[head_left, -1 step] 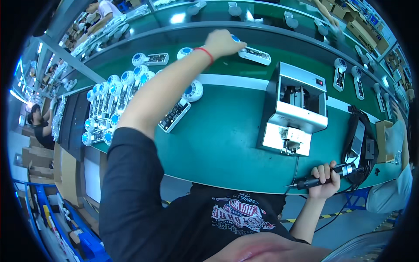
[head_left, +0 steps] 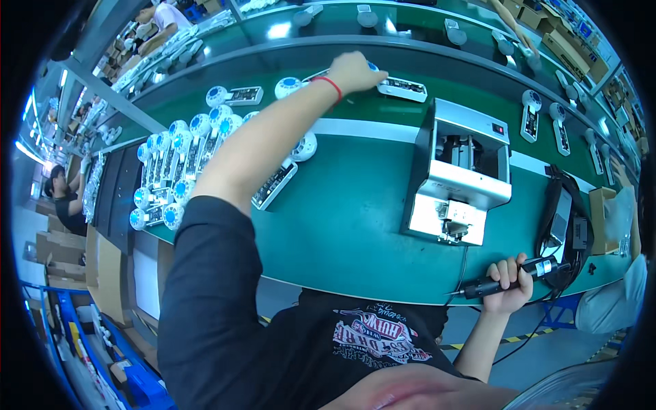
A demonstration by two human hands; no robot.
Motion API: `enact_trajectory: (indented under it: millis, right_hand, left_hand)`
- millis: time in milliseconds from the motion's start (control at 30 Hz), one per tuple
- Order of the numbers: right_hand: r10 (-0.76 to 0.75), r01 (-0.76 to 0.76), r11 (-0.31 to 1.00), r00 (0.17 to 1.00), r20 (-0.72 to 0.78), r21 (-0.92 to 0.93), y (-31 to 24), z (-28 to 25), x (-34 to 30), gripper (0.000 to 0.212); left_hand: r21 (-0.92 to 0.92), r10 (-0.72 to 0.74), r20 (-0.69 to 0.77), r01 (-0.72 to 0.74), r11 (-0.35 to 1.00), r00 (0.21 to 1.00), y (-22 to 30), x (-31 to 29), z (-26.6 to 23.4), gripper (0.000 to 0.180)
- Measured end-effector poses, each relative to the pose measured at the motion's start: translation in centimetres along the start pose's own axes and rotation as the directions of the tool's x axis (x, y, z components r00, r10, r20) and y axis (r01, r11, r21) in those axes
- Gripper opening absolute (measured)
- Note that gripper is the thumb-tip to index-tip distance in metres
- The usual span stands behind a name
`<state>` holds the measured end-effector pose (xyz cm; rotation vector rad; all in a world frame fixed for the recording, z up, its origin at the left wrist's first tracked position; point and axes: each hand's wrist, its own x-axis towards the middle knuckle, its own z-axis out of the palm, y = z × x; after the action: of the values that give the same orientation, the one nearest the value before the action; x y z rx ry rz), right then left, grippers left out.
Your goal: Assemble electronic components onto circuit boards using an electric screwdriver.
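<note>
My left hand reaches across to the green belt. Its fingers curl on the round head of a white device, whose open body shows a dark circuit board. Part of that head is hidden behind the hand. In my right hand, held at the table's front edge, is a black electric screwdriver with its bit pointing left. Many similar devices with blue-centred heads lie in rows on the left of the table. One more device lies partly under my left forearm.
A silver box-shaped machine stands on the green table, right of centre. Further right are a black cable bundle and a cardboard box. More devices lie along the belt. Co-workers are at the far left and right edges.
My left hand has shifted slightly right and nearer, and the device at its fingers has moved slightly right too. My right hand stays in place with the screwdriver.
</note>
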<state>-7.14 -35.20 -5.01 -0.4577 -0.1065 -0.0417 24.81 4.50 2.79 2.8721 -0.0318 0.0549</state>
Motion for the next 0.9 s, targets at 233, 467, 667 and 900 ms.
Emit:
enact_trajectory:
  millis: [233, 467, 667, 900]
  right_hand:
    - [0.007, -0.006, 0.999, 0.999, -0.042, 0.031, 0.7, 0.6, -0.7, 0.023]
    - [-0.018, 0.017, 1.0, 0.99, -0.141, -0.014, 0.8, 0.9, -0.2, 0.019]
    - [0.006, -0.006, 1.0, 0.998, -0.06, 0.004, -0.2, 0.5, 0.7, 0.017]
    - [0.075, -0.074, 0.997, 0.997, -0.017, 0.011, -0.1, -1.1, 1.0, 0.011]
  left_hand:
    - [0.314, 0.422, -0.305, -0.329, 0.891, 0.854, 3.9, -6.2, -5.1, 0.043]
    - [-0.234, 0.838, -0.475, -0.957, 0.172, 0.267, 13.7, -27.8, -9.4, 0.023]
    - [-0.346, 0.756, -0.447, -0.872, 0.346, 0.478, 10.1, -33.8, -9.7, 0.022]
    - [-0.339, 0.688, -0.469, -0.832, 0.439, 0.554, 8.7, -39.8, -10.3, 0.021]
